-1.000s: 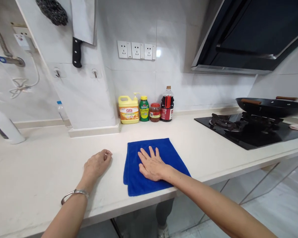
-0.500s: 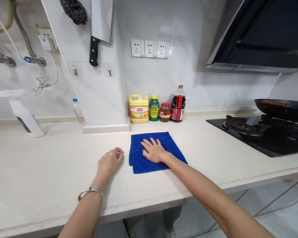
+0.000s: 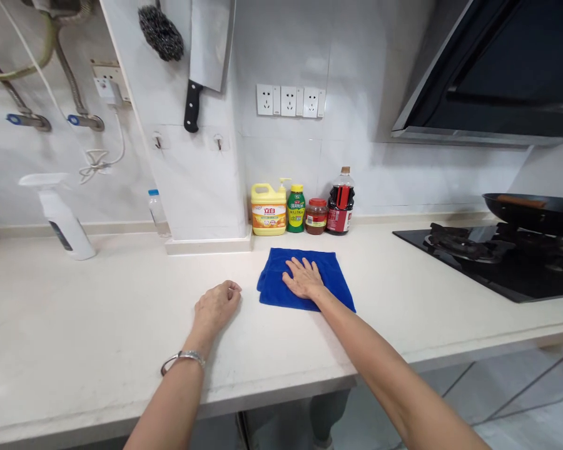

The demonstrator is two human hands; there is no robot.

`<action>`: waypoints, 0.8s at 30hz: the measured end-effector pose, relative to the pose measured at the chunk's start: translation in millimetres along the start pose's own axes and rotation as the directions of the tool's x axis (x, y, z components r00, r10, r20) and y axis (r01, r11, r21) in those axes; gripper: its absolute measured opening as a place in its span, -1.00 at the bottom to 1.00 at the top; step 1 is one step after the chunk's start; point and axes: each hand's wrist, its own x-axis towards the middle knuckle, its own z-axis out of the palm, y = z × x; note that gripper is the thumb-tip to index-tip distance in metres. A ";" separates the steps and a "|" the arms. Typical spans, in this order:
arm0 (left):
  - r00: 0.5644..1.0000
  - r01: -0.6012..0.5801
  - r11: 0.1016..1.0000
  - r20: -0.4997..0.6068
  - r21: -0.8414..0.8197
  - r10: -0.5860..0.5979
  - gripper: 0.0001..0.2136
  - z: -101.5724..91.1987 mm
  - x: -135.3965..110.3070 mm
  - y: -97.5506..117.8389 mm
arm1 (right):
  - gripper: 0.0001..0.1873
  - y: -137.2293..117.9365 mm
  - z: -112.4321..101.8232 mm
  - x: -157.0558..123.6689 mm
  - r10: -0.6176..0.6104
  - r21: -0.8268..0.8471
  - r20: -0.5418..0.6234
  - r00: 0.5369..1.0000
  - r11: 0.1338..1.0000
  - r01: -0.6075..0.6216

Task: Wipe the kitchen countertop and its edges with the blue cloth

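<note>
My right hand (image 3: pixel 304 279) lies flat on a folded blue microfiber cloth (image 3: pixel 331 270), its fingers spread and pressing on the cloth's middle. The cloth sits on a cream stone countertop (image 3: pixel 98 312), near its front edge. My left hand (image 3: pixel 217 306) rests on the bare countertop just left of the cloth, not touching it. Its fingers are curled with nothing in them. A metal bangle (image 3: pixel 182 358) circles my left wrist.
Along the back wall stand a yellow dish soap jug (image 3: pixel 268 209), a green bottle (image 3: pixel 296 209), a sauce jar (image 3: pixel 316 216) and a dark soy sauce bottle (image 3: pixel 341 210). A spray bottle (image 3: pixel 60 222) stands left. A gas hob (image 3: pixel 492 262) with a black wok (image 3: pixel 535 212) lies right.
The view has levelled and drawn back, so the cloth and hands look smaller. Both hands stay in about the same place, the right one still on the cloth.
</note>
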 end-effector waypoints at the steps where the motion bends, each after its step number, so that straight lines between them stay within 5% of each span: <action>1: 1.000 -0.005 1.000 -0.003 -0.004 0.005 -0.69 0.2 0.1 -0.9 | -0.25 1.0 0.2 -1.0 0.008 -0.007 0.005 1.000 1.000 -0.008; 18: 0.997 -0.073 0.997 0.015 -0.013 0.073 -0.61 -4.2 -1.9 -7.6 | -0.28 36.8 -22.5 -94.4 -0.221 0.032 0.006 0.975 0.975 0.221; 24: 0.994 -0.100 0.995 0.051 -0.025 0.101 -0.56 -6.3 4.7 -15.5 | -0.25 34.1 -22.6 -122.8 0.015 0.063 -0.061 0.998 0.998 -0.011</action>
